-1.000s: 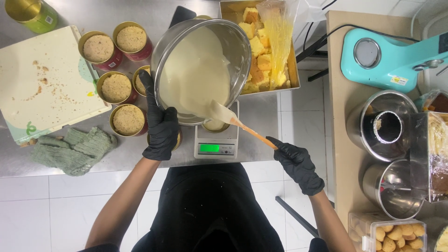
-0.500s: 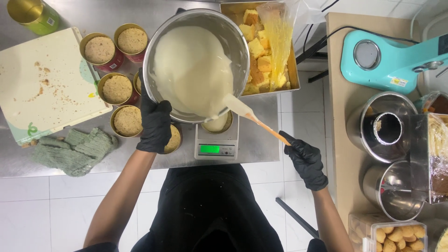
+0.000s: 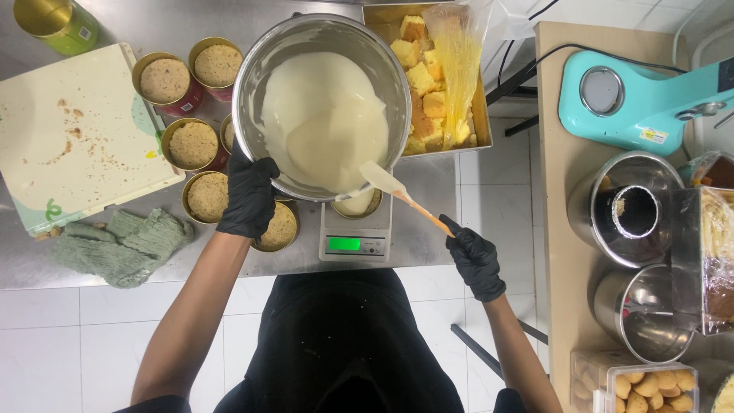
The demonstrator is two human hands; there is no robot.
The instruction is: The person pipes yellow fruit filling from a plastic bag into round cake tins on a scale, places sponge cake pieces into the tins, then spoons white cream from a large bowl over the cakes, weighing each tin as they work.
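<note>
My left hand (image 3: 248, 195), in a black glove, grips the near rim of a steel mixing bowl (image 3: 256, 69) tilted toward me and full of pale cream batter (image 3: 321, 122). My right hand (image 3: 474, 256), also gloved, holds the orange handle of a spatula (image 3: 397, 191) whose white blade touches the bowl's lower rim. Under that rim a small round tin (image 3: 359, 206) with cream in it sits on a digital scale (image 3: 355, 241) with a green display. Several gold tins (image 3: 191, 145) filled with brown crumb stand left of the bowl.
A tray of yellow cake cubes (image 3: 432, 84) lies behind the bowl. A cream board (image 3: 76, 130), a green cloth (image 3: 122, 241) and a green can (image 3: 57, 23) are at left. On the right table are a turquoise mixer (image 3: 642, 107), steel pots (image 3: 631, 210) and a box of biscuits (image 3: 642, 382).
The bowl has shifted slightly and tipped further, with batter nearer the low rim. My right hand has drawn the spatula blade down to the rim above the tin on the scale.
</note>
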